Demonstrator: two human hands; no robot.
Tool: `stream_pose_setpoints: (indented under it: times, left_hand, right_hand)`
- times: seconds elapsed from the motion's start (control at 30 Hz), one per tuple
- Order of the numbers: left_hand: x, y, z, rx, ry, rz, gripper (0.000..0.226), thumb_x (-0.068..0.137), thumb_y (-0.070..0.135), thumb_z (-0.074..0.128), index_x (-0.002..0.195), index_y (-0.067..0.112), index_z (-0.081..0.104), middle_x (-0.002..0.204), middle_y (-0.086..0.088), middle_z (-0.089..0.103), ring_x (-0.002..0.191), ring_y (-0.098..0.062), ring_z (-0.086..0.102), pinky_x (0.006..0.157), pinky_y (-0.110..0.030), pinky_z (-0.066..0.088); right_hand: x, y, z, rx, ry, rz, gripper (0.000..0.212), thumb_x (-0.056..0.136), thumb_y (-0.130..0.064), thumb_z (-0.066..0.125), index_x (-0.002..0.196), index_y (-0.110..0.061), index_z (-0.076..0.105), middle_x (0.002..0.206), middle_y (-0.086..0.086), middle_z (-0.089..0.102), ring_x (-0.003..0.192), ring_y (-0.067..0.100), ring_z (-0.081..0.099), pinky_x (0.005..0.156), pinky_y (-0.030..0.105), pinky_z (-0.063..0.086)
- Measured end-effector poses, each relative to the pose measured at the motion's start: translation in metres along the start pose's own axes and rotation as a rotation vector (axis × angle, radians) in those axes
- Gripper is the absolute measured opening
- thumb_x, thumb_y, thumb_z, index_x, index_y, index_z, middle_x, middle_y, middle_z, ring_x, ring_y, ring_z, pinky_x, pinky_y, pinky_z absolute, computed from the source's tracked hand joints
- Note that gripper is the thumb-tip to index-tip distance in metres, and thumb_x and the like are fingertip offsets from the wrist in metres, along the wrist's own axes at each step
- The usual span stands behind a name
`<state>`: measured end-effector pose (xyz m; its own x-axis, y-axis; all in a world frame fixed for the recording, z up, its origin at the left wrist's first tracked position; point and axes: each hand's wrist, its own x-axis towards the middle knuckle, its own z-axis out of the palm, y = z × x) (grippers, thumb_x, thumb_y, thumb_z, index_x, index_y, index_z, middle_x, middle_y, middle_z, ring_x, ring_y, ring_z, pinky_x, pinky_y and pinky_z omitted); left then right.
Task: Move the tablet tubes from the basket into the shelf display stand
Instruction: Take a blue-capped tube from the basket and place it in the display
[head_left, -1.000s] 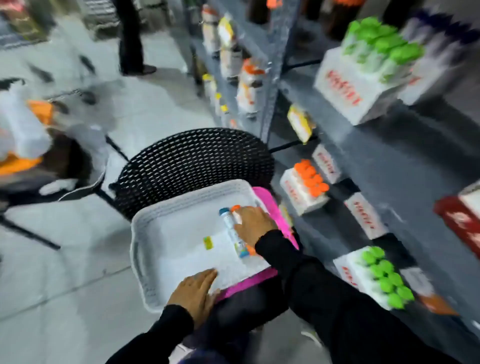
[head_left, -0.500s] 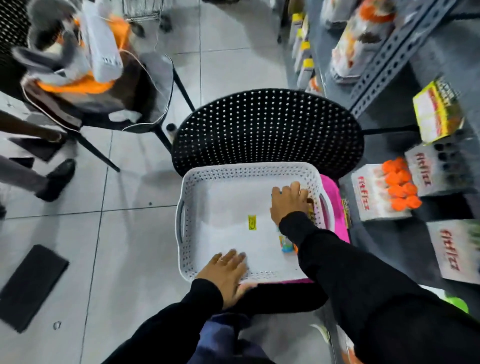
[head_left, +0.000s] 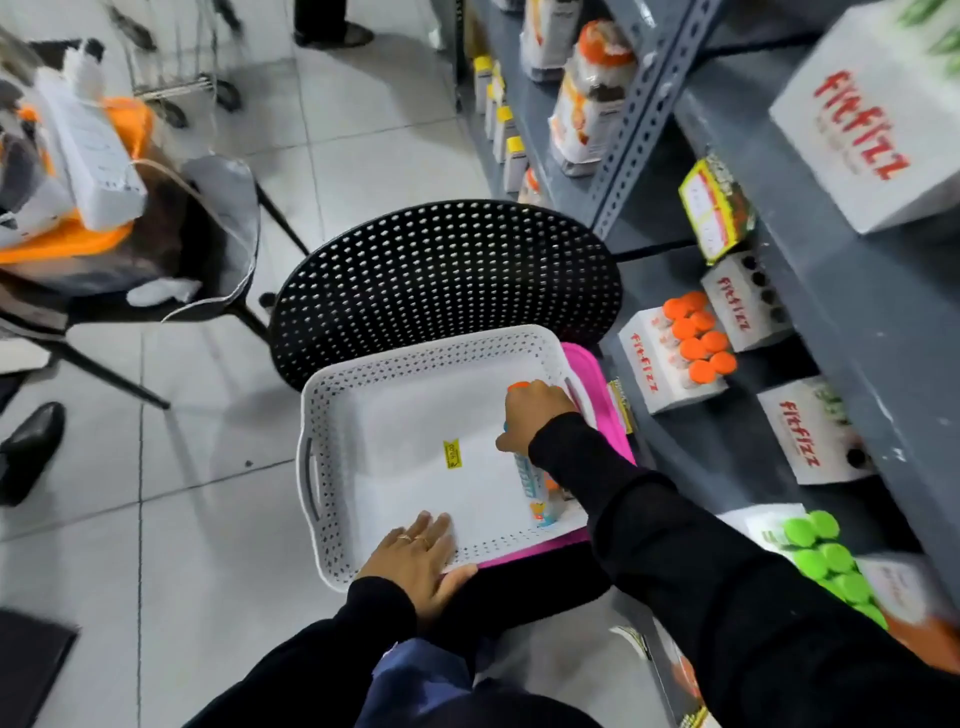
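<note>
A white perforated basket sits on a black chair seat with a pink tray under it. My right hand is inside the basket at its right wall, fingers closed around a tablet tube whose orange cap pokes out above the knuckles. Another tube with a blue label lies on the basket floor, partly under my forearm. My left hand lies flat over the basket's near rim, fingers spread. White Fitfizz display stands stand on the grey shelf: one with orange-capped tubes, one with bare holes.
The black perforated chair back rises behind the basket. More Fitfizz stands and green-capped tubes fill the shelf to the right. A second chair piled with items stands at left. A person's shoe is on the floor.
My right hand has shifted toward the basket's right wall and closed on an orange-capped tube. The left hand stayed on the near rim. The view swung down from the shelf.
</note>
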<state>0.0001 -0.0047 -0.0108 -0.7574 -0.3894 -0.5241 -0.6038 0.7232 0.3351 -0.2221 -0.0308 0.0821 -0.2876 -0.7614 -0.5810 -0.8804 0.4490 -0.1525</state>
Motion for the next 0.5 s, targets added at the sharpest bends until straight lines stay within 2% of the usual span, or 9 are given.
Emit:
stream_pose_setpoints:
  times: [0.03,0.1,0.17,0.23,0.3,0.33,0.43,0.5]
  left_hand:
    - [0.000,-0.001,0.001,0.003,0.008,-0.007,0.125,0.052,0.081,-0.029,0.138,0.015,0.033,0.152,-0.004,0.022,0.138,-0.025,0.016,0.111,-0.043,0.016]
    - [-0.001,-0.004,0.001,-0.001,0.016,-0.002,0.122,0.053,0.082,-0.026,0.138,0.018,0.035,0.150,-0.001,0.025,0.138,-0.020,0.020,0.113,-0.041,0.011]
    - [0.002,0.000,-0.007,0.051,0.008,0.122,0.109,0.069,0.078,-0.017,0.129,0.015,0.049,0.141,-0.004,0.043,0.129,-0.020,0.039,0.110,-0.034,0.008]
    - [0.014,0.011,-0.018,0.153,0.042,0.245,0.086,0.089,0.062,-0.003,0.104,0.014,0.067,0.118,-0.006,0.064,0.106,-0.022,0.061,0.104,-0.030,0.013]
    - [0.034,0.030,-0.032,0.188,0.140,0.325,0.078,0.095,0.051,0.002,0.092,0.014,0.071,0.111,-0.008,0.068,0.098,-0.024,0.065,0.098,-0.033,0.023]
    - [0.045,0.045,-0.041,0.189,0.187,0.359,0.077,0.095,0.050,0.003,0.093,0.012,0.070,0.112,-0.011,0.067,0.100,-0.026,0.064,0.095,-0.036,0.028]
    - [0.076,0.102,-0.068,0.131,0.348,0.468,0.074,0.096,0.047,0.006,0.104,0.002,0.063,0.119,-0.022,0.060,0.107,-0.036,0.058,0.094,-0.041,0.033]
    - [0.091,0.141,-0.085,0.071,0.458,0.539,0.059,0.096,0.040,0.018,0.112,-0.002,0.056,0.125,-0.026,0.054,0.116,-0.037,0.049,0.100,-0.041,0.027]
  right_hand:
    - [-0.009,0.007,-0.009,0.005,-0.018,0.016,0.031,0.082,-0.022,0.065,0.106,-0.004,0.063,0.107,0.015,0.066,0.100,0.033,0.063,0.081,0.035,0.053]
    - [-0.029,0.023,-0.025,0.057,-0.053,0.052,0.018,0.080,-0.023,0.067,0.077,-0.007,0.059,0.082,0.010,0.063,0.080,0.027,0.063,0.061,0.030,0.051]
    - [-0.054,0.039,-0.039,0.149,-0.066,0.102,0.023,0.077,-0.022,0.068,0.062,-0.008,0.057,0.063,0.003,0.058,0.065,0.022,0.060,0.052,0.025,0.049]
    - [-0.083,0.056,-0.053,0.188,-0.078,0.115,0.013,0.076,-0.019,0.068,0.079,-0.007,0.073,0.067,0.004,0.065,0.057,0.017,0.057,0.053,0.021,0.050]
    - [-0.116,0.070,-0.067,0.216,-0.069,0.128,0.023,0.076,-0.013,0.068,0.097,-0.013,0.075,0.085,0.009,0.073,0.062,0.016,0.058,0.047,0.016,0.041]
    - [-0.135,0.078,-0.073,0.224,-0.054,0.149,0.026,0.076,-0.010,0.068,0.101,-0.014,0.074,0.090,0.010,0.074,0.067,0.016,0.058,0.045,0.014,0.038]
    - [-0.192,0.098,-0.088,0.209,0.036,0.223,0.033,0.077,-0.002,0.064,0.107,-0.015,0.071,0.084,0.005,0.064,0.074,0.016,0.054,0.039,0.012,0.035]
    - [-0.226,0.110,-0.093,0.205,0.112,0.283,0.035,0.077,0.001,0.063,0.108,-0.015,0.071,0.094,0.003,0.067,0.080,0.018,0.056,0.046,0.017,0.035]
